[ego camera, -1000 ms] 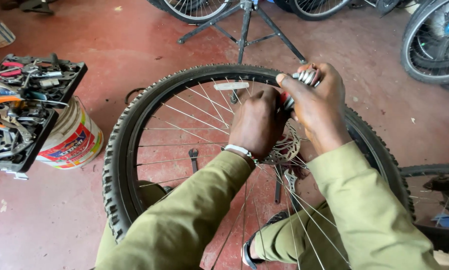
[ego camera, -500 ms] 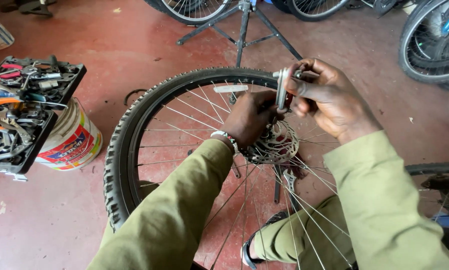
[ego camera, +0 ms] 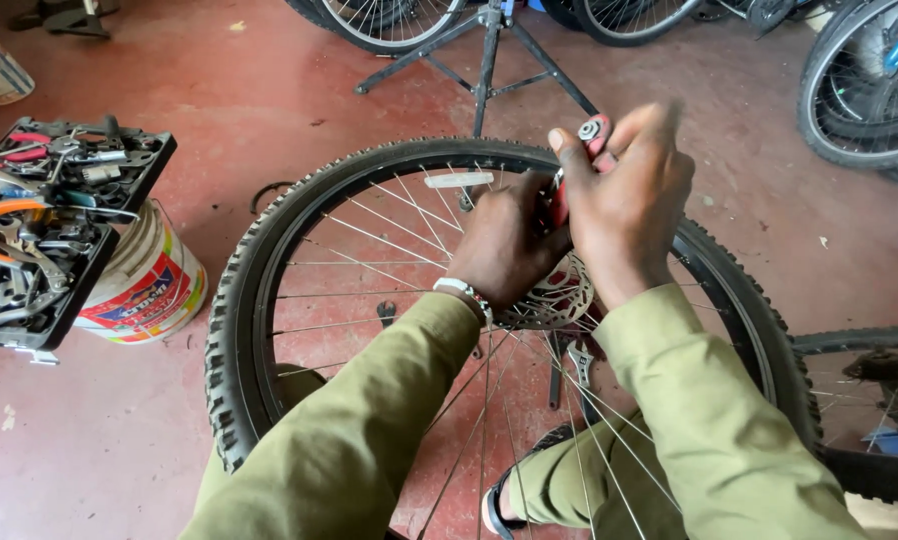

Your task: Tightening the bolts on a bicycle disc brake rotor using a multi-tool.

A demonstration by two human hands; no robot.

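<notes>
On a worn red floor, scuffed and dusty in patches, a wheel (ego camera: 269, 300) with a knobby tyre stands across the person's lap, spokes fanning from the hub. Both hands meet above the hub: the left hand (ego camera: 504, 250) is curled closed around the lower end of a red-handled tool (ego camera: 581, 160), just above the brake disc (ego camera: 554, 300), and the right hand (ego camera: 624, 205) wraps its fingers over the tool's upper end, thumb pressed against the metal head (the tool's middle is hidden between the palms). Olive sleeves (ego camera: 369, 440) cover both arms, with a bracelet at the left wrist.

At the left edge an open black toolbox (ego camera: 54, 230) crammed with pliers and wrenches rests partly on a white bucket (ego camera: 149, 285). A black repair stand (ego camera: 489, 60) spreads its legs beyond the wheel, and more bicycle wheels (ego camera: 859, 90) crowd the far and right sides. A wrench (ego camera: 386, 314) lies on the floor, seen through the spokes.
</notes>
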